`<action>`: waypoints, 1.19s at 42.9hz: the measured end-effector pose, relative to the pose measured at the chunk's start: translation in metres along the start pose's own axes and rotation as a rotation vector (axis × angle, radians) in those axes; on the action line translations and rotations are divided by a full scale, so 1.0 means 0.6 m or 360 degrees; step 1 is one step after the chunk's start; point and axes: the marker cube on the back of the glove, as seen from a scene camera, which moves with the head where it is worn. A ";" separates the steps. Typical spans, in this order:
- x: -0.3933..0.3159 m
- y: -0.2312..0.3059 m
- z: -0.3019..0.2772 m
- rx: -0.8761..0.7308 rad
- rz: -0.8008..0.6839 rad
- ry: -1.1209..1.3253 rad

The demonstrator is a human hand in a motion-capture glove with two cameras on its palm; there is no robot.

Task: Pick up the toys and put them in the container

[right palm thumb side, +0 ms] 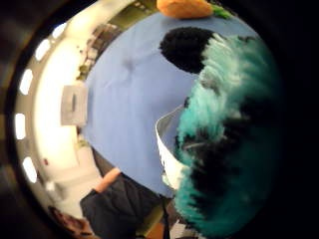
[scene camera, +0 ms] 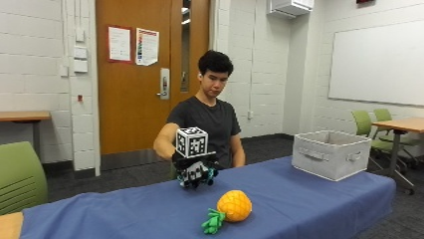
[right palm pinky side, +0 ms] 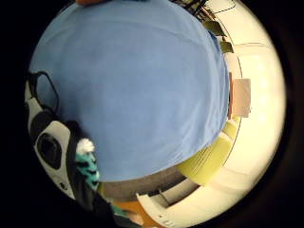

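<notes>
The first carry is in hand — the gloved right hand [scene camera: 195, 172] grips a teal-and-black plush toy [right palm thumb side: 227, 144] above the table's [scene camera: 132, 209] far edge — next comes the grey container [scene camera: 330, 153] at its far corner, the pineapple toy [scene camera: 228, 209] still waiting mid-table.

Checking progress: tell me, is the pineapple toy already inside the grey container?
No, the pineapple toy lies on the blue tablecloth, apart from the grey container.
</notes>
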 end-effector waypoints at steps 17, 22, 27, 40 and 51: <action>-0.145 -0.083 -0.245 0.0152 -0.0084 0.0082; -0.212 -0.112 -0.333 0.0257 -0.0147 0.0073; -0.308 -0.140 -0.412 0.0324 -0.0237 0.0052; -0.654 -0.153 -0.492 0.0383 -0.0666 -0.0002; -0.952 -0.136 -0.488 0.0290 -0.1049 -0.0228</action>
